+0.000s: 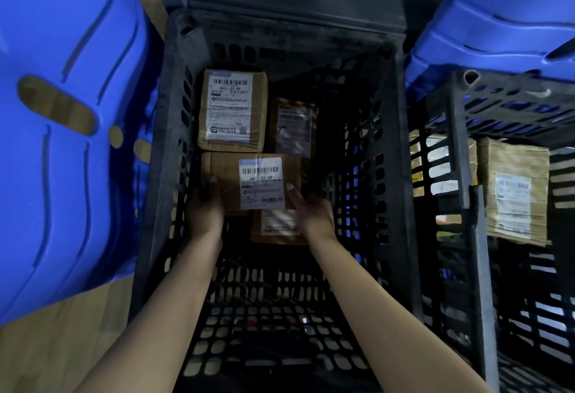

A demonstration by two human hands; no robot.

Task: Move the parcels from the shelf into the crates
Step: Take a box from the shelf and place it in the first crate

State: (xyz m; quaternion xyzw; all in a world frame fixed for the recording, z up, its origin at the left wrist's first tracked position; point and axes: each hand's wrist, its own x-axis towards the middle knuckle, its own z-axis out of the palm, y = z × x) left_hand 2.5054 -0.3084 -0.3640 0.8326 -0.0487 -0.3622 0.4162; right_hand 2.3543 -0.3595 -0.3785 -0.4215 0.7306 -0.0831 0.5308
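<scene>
In the black crate (pixel 169 97) | left hand (pixel 203 206), right hand (pixel 314 212) grip labelled parcel (pixel 230 175)

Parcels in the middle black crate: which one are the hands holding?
The middle parcel, its white barcode label facing up: the left hand and right hand grip its two sides. The others go unheld.

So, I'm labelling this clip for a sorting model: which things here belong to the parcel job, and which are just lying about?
Job:
held parcel, gripped by left hand and right hand
middle crate
loose parcels inside it
right crate and its parcel

Lying about:
left blue plastic
right blue plastic
floor
</scene>
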